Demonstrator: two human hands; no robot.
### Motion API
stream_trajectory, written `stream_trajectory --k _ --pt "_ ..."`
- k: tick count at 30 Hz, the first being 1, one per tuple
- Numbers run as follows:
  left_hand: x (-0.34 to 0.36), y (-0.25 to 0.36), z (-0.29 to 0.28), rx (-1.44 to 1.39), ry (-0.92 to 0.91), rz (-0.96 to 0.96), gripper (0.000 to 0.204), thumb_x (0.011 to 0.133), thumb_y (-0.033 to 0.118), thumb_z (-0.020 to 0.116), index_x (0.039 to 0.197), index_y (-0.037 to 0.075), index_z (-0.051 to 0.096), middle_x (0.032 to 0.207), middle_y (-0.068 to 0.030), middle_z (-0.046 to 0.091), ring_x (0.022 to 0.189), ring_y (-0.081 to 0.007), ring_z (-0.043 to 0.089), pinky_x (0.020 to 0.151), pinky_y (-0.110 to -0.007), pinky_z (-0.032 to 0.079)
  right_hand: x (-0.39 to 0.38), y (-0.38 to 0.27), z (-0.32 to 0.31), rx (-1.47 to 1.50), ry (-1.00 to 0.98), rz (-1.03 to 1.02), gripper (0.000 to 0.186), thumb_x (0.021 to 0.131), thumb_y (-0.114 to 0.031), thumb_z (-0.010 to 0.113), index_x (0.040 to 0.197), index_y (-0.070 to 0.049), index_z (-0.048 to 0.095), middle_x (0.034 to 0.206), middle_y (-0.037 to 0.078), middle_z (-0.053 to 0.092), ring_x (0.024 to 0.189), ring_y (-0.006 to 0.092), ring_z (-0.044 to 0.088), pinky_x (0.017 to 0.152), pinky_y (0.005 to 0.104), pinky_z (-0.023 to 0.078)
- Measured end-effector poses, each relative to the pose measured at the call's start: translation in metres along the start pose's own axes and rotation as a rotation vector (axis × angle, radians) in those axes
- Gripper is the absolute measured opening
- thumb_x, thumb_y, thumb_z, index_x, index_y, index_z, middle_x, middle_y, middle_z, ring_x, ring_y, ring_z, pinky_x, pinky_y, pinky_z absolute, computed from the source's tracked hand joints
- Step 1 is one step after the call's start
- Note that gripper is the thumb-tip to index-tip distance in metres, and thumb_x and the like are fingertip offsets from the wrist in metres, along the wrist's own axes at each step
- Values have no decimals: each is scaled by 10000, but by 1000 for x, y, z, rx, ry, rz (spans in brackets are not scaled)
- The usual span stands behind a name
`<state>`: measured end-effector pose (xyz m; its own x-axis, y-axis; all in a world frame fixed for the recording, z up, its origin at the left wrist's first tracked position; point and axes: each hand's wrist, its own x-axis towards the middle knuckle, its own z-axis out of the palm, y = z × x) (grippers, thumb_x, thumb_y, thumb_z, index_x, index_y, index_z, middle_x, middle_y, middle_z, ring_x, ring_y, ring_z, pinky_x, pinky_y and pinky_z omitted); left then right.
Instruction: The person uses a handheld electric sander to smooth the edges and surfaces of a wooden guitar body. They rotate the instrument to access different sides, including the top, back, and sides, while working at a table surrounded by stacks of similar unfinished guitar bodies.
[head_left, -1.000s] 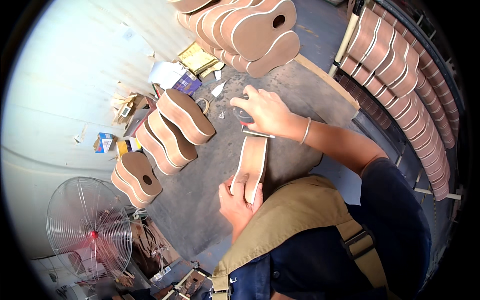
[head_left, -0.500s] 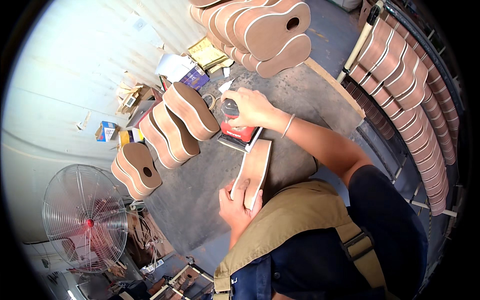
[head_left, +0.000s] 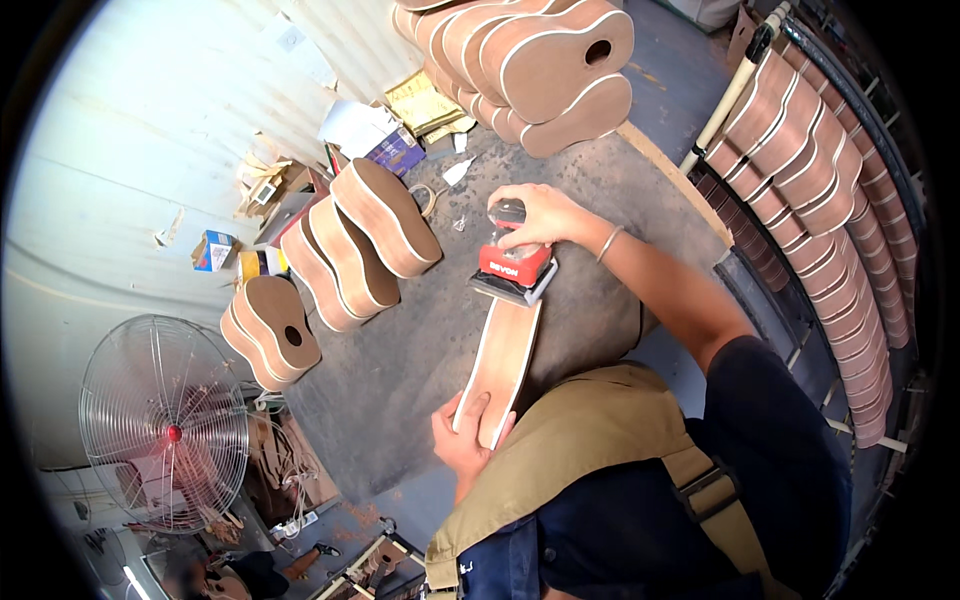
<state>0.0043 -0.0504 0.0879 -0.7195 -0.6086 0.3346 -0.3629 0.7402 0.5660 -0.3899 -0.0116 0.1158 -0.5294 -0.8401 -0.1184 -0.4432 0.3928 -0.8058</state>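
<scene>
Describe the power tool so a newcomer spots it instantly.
Over the dark worktable in mid-picture, find the right hand. That hand grips the sander at the far end of a wooden body. Its red housing sets it apart from the brown guitar-shaped bodies nearby.

Head-worn fisheye — wide, down at hands (head_left: pixel 545 213) (head_left: pixel 460 440)

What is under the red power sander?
Beneath the sander, gripped by the right hand, the curved side of a wooden body emerges and runs toward the left hand. The sander covers the far end, so whether they touch there cannot be seen.
</scene>
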Motion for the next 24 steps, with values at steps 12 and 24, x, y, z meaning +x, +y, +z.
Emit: stream_trajectory --k 12,24 --pt "-19 -16 1 -15 43 23 598 715 382 1043 1236 177 834 1195 -184 711 1074 -372 720 864 -462 624 -11 9 -6 219 -155 233 653 748 -286 978 1331 -159 713 1023 84 792 909 198 784 754 386 645" --pt "-16 -15 -4 7 -1 23 608 714 365 1031 1243 144 826 1145 -176 716 1078 -366 698 872 -463 608 -22 6 -7 310 -107 128 623 751 -277 975 1310 -166 722 1096 112 777 982 226 771 890 411 623"
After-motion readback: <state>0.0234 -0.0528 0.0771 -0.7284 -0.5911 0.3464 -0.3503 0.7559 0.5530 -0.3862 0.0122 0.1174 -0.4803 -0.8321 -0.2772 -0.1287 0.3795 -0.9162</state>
